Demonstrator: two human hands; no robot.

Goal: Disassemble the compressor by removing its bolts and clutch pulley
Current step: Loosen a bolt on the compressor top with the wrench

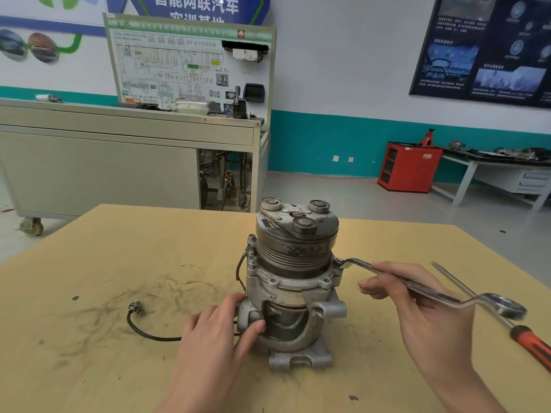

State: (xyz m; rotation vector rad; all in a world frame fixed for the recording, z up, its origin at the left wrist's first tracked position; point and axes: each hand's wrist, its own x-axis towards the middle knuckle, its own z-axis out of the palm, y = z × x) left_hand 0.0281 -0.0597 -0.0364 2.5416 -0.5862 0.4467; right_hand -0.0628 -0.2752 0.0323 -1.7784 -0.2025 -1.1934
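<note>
2 hands (220,329) (429,317) grip compressor (293,293), wrench (438,295).

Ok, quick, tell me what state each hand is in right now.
Left hand: grips the lower body of the compressor.
Right hand: holds the wrench, whose far end sits at the compressor's flange.

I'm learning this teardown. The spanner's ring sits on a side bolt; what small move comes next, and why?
Probably swing the spanner with the right hand to crack the bolt loose. Its ring end is seated on that bolt, the left hand grips the compressor low to brace it, and the clutch pulley is still on top.
</note>
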